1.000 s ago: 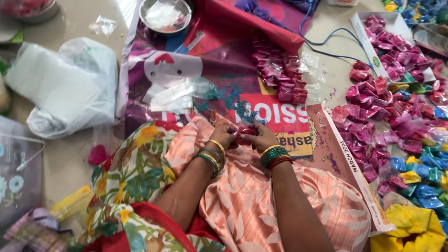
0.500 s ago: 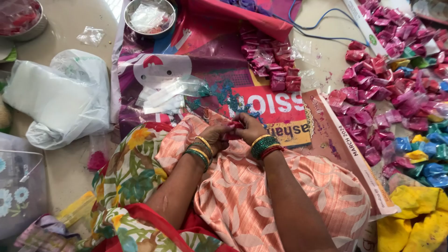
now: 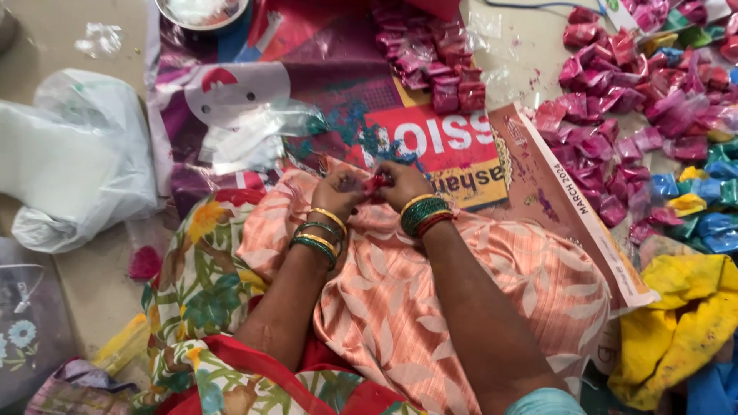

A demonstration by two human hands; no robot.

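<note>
Your left hand [image 3: 340, 190] and right hand [image 3: 401, 183] meet over the peach cloth [image 3: 415, 284] draped across your lap, and between them sits a small red packet [image 3: 375, 182]. The grip of each hand is clamped on that packet: left fingertips pinch its left end, right fingertips pinch its right end, so the packet lies directly between the two grips, touching both, just above the far edge of the peach cloth. Gold and green bangles ring both wrists. Beyond the peach cloth, a printed banner sheet [image 3: 430, 138] is spread on the floor, and on its far part lies a cluster of magenta packets [image 3: 438, 58]. To the right of the peach cloth, a larger spread of pink packets [image 3: 615, 115] covers the floor, with blue packets [image 3: 703, 223] and a yellow cloth [image 3: 676, 323] nearer you. To the left of the peach cloth, well apart, lies a white plastic bag [image 3: 69, 169]. A steel bowl [image 3: 201, 9] sits at the far edge, beyond the banner sheet.
</note>
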